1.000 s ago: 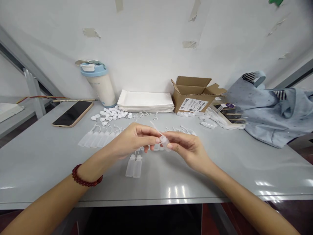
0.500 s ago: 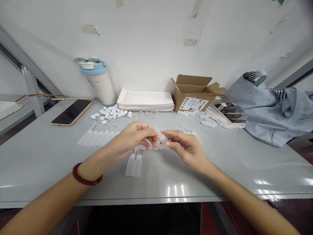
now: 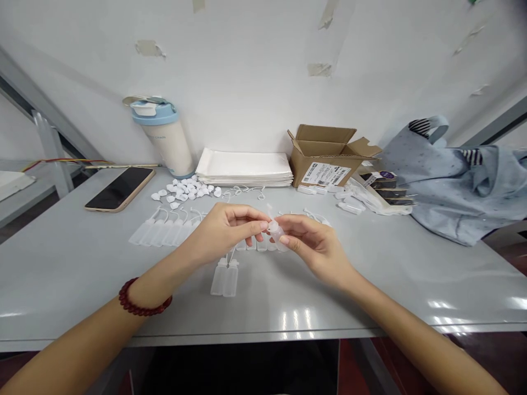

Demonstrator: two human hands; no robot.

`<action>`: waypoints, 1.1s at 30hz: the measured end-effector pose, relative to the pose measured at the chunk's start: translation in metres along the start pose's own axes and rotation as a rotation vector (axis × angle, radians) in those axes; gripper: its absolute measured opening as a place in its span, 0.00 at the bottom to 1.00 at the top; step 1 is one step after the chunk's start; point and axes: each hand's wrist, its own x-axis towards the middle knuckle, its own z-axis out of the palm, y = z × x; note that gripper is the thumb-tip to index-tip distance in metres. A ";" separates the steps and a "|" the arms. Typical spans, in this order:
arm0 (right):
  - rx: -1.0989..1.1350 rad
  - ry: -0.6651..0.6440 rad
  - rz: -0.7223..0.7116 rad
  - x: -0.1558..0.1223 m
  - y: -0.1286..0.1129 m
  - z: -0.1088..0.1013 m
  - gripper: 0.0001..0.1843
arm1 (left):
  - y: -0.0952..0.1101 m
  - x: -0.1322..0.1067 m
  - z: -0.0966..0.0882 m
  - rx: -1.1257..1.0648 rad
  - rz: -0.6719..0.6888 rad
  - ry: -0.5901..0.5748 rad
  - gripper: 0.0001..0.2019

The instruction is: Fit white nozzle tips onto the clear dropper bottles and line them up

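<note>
My right hand (image 3: 315, 244) grips a small translucent plastic bottle (image 3: 278, 237) between thumb and fingers, tilted, its neck up and to the left. Against that neck, the thumb and forefinger of my left hand (image 3: 234, 225) are pinched together; what they hold is too small to make out. A thin translucent piece (image 3: 269, 209) sticks up above the neck. Behind my hands lies a row of similar bottles, partly hidden. Two bottles with white cords (image 3: 224, 278) lie in front of my left hand, and several more corded bottles (image 3: 158, 231) lie left of it.
White heart-shaped pieces (image 3: 185, 189) lie piled near a tumbler (image 3: 167, 140). White cords (image 3: 242, 190) lie before a stack of white envelopes (image 3: 245, 166). A cardboard box (image 3: 319, 159), loose bottles (image 3: 351, 206) and blue cloth (image 3: 453, 186) are at right, a phone (image 3: 121, 189) at left.
The bottle has turned more upright in my right hand, its neck now in clearer view. My left fingers have shifted slightly and pinch closer beside the neck.
</note>
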 end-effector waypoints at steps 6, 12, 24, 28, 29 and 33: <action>-0.010 -0.038 0.008 -0.001 0.001 -0.001 0.16 | -0.005 0.000 0.003 -0.052 -0.027 0.000 0.07; -0.022 -0.036 0.007 -0.001 0.002 -0.001 0.13 | 0.002 -0.005 0.004 0.017 0.007 0.022 0.06; -0.076 0.006 -0.003 -0.002 0.001 0.001 0.11 | 0.000 -0.002 0.004 0.020 -0.039 0.027 0.08; -0.129 0.019 -0.022 -0.002 0.001 0.001 0.10 | 0.001 -0.002 0.004 -0.009 -0.066 0.023 0.08; -0.141 0.020 -0.025 -0.003 0.002 0.001 0.10 | 0.001 -0.001 0.004 -0.019 -0.073 0.024 0.08; -0.186 0.010 -0.049 -0.003 0.002 0.002 0.12 | -0.001 0.000 0.002 -0.062 -0.110 -0.014 0.08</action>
